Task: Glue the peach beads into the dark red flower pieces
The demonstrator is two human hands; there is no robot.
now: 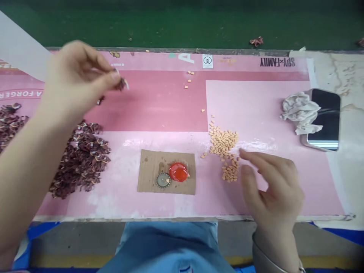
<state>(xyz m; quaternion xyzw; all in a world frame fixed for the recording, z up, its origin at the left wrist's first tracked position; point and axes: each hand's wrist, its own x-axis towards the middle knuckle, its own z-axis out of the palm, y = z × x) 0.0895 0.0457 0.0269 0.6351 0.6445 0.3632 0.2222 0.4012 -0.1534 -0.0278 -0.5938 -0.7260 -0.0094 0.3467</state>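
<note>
Between its thumb and fingers, my left hand (82, 74) pinches a small dark piece (122, 84) with a white bit on it, above the pink mat. Below my left forearm lies a heap of similar dark pieces (85, 159). My right hand (273, 185) is beside a pile of small tan pieces (223, 142), its thumb and index finger apart with nothing visible between them. On a cardboard piece (150, 170) in the middle, a red dish (178, 172) with glossy red content sits next to a metal bottle cap (163, 181), which has a small tan piece on it.
A crumpled white tissue (301, 110) partly covers a phone (327, 125) at the right. A few tan pieces (189, 80) lie scattered toward the back of the mat. Another dark piece (256, 41) rests on the green surface (176, 26) beyond. A white sheet (19, 45) is at the upper left.
</note>
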